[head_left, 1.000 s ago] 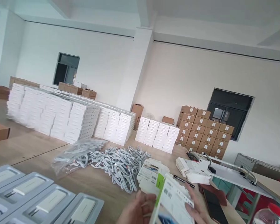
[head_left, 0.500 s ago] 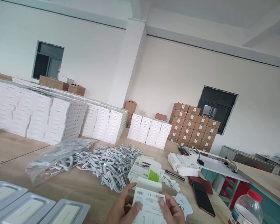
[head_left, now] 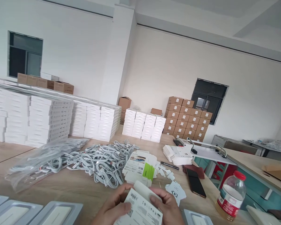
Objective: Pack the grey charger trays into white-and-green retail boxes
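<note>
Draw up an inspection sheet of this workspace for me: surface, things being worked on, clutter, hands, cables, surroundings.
Surface: wood-look table.
Things in work: printed white box, end flap open; printed flattened cartons just beyond; grey trays holding white blocks near the front.
Clutter: pen, paper scraps, phone, red-capped bottle.
Hands: left hand and right hand both hold the box.
Cables: loose heap of grey cables; more inside a clear bag.
Surroundings: stacked white boxes, brown cartons, two windows.
</note>
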`<control>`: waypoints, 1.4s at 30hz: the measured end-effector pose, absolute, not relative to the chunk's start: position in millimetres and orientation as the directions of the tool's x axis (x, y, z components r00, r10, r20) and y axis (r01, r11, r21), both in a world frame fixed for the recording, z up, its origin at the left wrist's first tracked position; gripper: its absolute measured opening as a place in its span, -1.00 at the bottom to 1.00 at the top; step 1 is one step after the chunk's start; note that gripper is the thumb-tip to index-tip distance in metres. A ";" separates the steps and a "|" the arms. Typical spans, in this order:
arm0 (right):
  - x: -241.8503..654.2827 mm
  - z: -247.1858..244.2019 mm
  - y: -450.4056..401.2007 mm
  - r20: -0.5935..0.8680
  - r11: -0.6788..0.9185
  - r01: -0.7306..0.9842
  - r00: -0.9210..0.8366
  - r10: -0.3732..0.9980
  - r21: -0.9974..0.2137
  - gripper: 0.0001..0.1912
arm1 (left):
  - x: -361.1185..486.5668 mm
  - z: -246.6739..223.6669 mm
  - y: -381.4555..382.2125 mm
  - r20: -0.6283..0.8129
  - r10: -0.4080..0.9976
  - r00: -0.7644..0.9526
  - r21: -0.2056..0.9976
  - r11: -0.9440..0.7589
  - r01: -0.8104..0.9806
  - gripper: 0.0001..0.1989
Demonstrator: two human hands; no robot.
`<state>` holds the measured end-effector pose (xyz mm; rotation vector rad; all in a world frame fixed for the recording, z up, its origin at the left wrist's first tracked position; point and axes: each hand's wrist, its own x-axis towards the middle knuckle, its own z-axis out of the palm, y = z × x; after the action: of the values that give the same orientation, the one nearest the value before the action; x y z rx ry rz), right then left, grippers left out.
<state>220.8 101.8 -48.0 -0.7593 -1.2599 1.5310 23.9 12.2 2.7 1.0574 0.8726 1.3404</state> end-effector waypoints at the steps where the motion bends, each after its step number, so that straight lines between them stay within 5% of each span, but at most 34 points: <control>1: 222.4 -45.3 100.4 0.144 0.067 -0.240 -0.322 0.936 -0.969 -0.56 | 24.6 4.5 11.6 0.083 0.994 0.075 0.948 -0.056 -0.312 -0.60; 6: 229.3 -35.8 94.1 0.228 0.189 -0.163 -0.277 0.933 -0.968 -0.70 | 27.3 6.5 12.7 0.046 0.993 0.108 0.957 -0.013 -0.290 -0.60; 12: 226.2 -45.9 93.1 -0.039 -0.203 -0.390 -0.390 0.920 -0.898 -0.63 | 25.3 0.2 11.6 0.070 0.972 0.224 0.988 -0.036 -0.152 -0.60; 15: 222.3 -51.6 90.9 -0.088 -0.261 -0.379 -0.417 0.905 -0.888 -0.56 | 27.1 -1.8 10.4 0.066 0.973 0.219 0.993 -0.041 -0.114 -0.59; 23: 223.4 -35.6 84.6 0.070 0.023 -0.133 -0.367 0.927 -0.991 -0.71 | 29.9 -12.3 10.9 -0.008 0.993 0.121 0.993 0.022 -0.114 -0.31; 27: 227.0 -29.0 82.9 0.113 0.065 -0.123 -0.443 0.889 -0.990 -0.69 | 23.9 -9.3 11.6 0.001 0.991 0.135 0.997 0.009 -0.074 -0.47; 33: 231.2 -29.7 81.5 0.064 -0.044 -0.196 -0.511 0.857 -0.980 -0.62 | 26.2 0.1 14.1 0.078 0.989 0.126 0.975 -0.049 -0.216 -0.64; 42: 226.4 -22.3 74.5 -0.109 -0.297 -0.275 -0.541 0.834 -0.914 -0.58 | 24.0 -15.7 26.7 0.097 0.991 0.089 0.927 -0.058 -0.371 -0.61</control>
<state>226.4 74.5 -22.3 -0.7758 -1.1840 1.9137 24.0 26.7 -15.7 1.0299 0.8151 1.3433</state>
